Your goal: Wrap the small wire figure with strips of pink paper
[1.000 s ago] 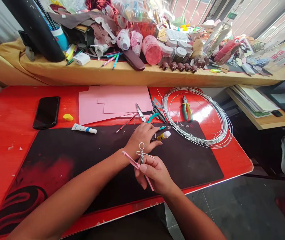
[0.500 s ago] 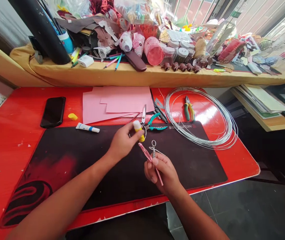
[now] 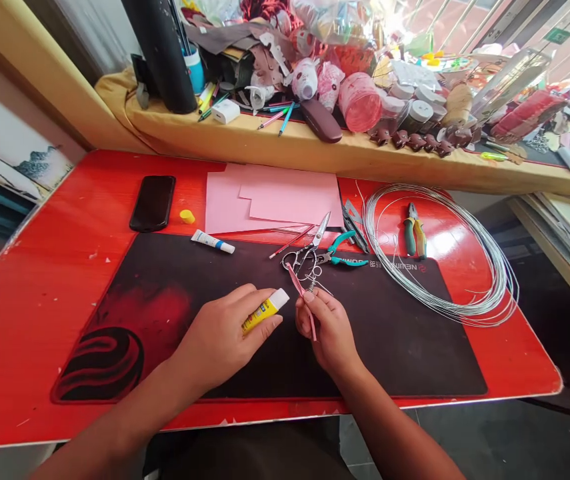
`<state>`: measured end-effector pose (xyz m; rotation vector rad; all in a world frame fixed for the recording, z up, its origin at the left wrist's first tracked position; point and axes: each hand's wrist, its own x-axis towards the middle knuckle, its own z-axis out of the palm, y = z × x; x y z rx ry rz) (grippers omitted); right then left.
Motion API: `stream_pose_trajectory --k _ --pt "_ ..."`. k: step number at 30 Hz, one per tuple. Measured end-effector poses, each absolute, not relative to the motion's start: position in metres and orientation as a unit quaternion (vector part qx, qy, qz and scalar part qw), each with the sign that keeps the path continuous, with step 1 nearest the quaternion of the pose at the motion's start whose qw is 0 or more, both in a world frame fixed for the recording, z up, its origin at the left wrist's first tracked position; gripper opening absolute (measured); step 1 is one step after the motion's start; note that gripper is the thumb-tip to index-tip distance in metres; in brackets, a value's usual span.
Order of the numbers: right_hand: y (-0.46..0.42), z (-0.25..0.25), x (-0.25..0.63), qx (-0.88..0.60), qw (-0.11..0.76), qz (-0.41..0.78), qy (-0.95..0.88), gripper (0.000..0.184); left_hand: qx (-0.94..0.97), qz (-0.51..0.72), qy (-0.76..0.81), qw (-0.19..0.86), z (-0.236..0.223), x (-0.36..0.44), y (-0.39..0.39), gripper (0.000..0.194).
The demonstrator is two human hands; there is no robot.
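My left hand [image 3: 232, 327] is closed around a yellow glue stick [image 3: 261, 316], its white end tilted up to the right. My right hand [image 3: 329, 327] pinches a thin pink paper strip [image 3: 295, 281] together with a piece of twisted silver wire [image 3: 313, 278] that ends in loops. The glue stick's white end is close to the strip, with a small gap between them. Just beyond the right hand lie scissors [image 3: 320, 233] and teal-handled pliers [image 3: 343, 251]. The strip and wire partly overlap the scissor handles in view.
Pink paper sheets [image 3: 292, 193] lie at the back, near a phone [image 3: 153, 203], a yellow cap [image 3: 187, 216] and a small tube [image 3: 213, 241]. A wire coil [image 3: 495, 280] and green-yellow pliers [image 3: 415, 231] are on the right. The ledge [image 3: 265, 147] behind is crowded with craft items.
The glue stick has moved down and left of the pink strip and now leans with its white end toward it. The camera view has shifted left.
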<state>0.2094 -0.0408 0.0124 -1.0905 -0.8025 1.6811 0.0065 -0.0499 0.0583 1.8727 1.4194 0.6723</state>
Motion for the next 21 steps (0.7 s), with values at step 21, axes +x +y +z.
stream_pose_trajectory --k 21 --pt "-0.037 0.023 0.207 -0.484 0.397 0.62 -0.473 0.038 0.805 0.138 0.563 0.131 0.064 0.009 -0.045 0.022"
